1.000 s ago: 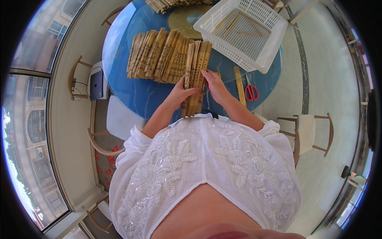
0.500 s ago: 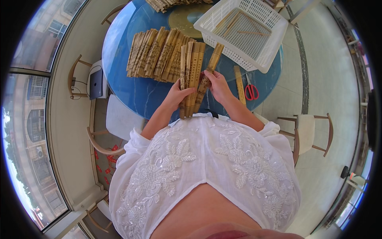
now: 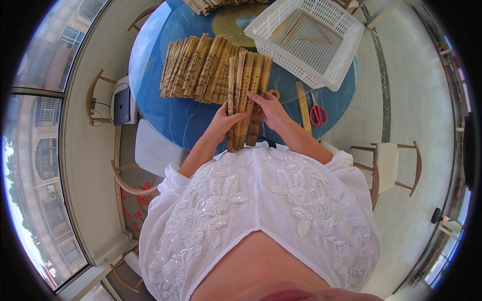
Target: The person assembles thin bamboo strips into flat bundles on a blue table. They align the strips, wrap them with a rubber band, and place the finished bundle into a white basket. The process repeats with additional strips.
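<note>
Upright in front of my chest stands a fanned bunch of long bamboo-coloured strips (image 3: 244,85) with dark markings. My left hand (image 3: 221,122) is closed round its left side, thumb lying across the front. On the right side, my right hand (image 3: 269,110) grips the outermost strip (image 3: 263,75), which lies against the others; its fingers are partly hidden behind. Just beyond the right hand an orange ring (image 3: 274,94) shows in part. A yellow flat strip (image 3: 303,107), like a ruler, and red-handled scissors (image 3: 318,113) lie to the right.
A large pile of similar strips (image 3: 196,67) lies at the left on the round blue table (image 3: 150,95). Another pile (image 3: 216,5) is at the far edge. At the back right stands a white plastic basket (image 3: 346,65) with thin sticks inside. Chairs (image 3: 386,168) stand around.
My right hand has shifted left and slightly down, bringing its slanted strip upright against the bunch. The orange ring has come into sight. My left hand has barely moved.
</note>
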### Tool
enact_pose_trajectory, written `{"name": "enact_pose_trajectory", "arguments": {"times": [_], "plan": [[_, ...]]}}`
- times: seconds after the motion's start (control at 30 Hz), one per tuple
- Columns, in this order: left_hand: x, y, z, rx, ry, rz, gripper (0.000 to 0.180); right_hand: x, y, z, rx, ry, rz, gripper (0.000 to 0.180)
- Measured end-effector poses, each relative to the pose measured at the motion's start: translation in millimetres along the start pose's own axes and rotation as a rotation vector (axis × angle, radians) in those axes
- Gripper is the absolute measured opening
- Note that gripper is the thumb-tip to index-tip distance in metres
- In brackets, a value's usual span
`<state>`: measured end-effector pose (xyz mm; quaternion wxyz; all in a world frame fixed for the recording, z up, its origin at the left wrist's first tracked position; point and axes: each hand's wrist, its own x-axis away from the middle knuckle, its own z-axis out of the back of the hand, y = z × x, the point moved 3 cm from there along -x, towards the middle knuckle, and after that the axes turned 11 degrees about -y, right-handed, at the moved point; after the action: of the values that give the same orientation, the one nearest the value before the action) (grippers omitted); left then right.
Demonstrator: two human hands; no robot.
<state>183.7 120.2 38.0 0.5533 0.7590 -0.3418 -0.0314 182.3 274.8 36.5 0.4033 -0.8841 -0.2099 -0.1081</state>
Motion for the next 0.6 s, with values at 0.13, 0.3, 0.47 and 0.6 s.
{"name": "enact_pose_trajectory", "arguments": {"times": [0.13,0.3,0.47,0.6], "plan": [[1,0,4,0.084,0.016,-0.004,0.046,-1,1,5,-0.047,0.024,0.039,0.031],[1,-1,10,0.074,0.053,-0.008,0.037,-6,6,17,-0.036,-0.004,0.059,0.023],[3,-1,11,0.052,0.060,0.014,0.035,-5,4,16,-0.016,0.022,0.067,0.020],[3,3,11,0.017,0.057,0.003,0.037,-5,4,12,0.024,0.029,0.044,0.026]]}}
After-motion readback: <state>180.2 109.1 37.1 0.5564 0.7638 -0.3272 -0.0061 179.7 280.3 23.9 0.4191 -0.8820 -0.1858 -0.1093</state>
